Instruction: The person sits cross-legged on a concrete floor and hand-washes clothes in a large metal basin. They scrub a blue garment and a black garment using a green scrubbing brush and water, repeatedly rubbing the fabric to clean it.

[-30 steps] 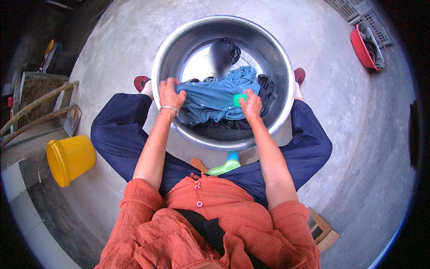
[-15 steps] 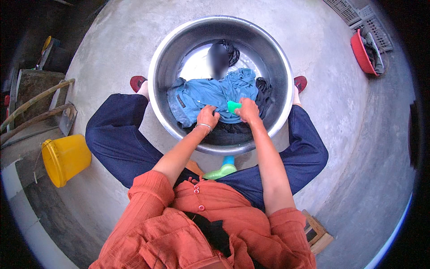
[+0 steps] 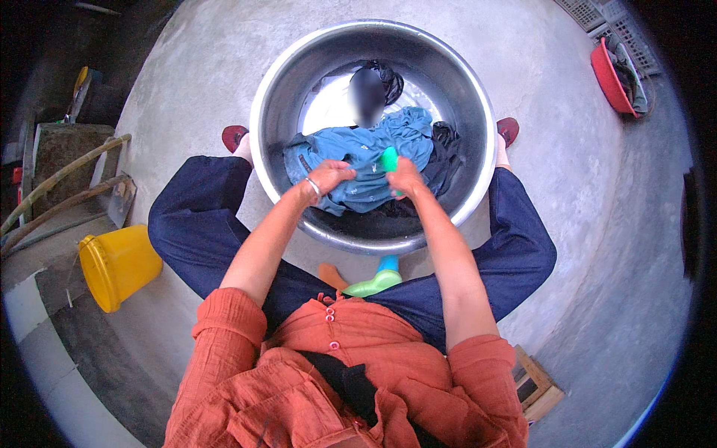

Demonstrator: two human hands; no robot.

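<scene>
Both hands drawn closer together vs. 0.5 s ago, now over near side of blue garment. Left hand grip clamped on a fold, pinning cloth taut. Right hand grip closed on green brush, angled onto fabric. Garment lies bunched in steel basin, on floor btwn knees for reach. Yellow bucket well apart, left.

Both hands press a blue garment in a steel basin, right hand gripping a green brush.
</scene>
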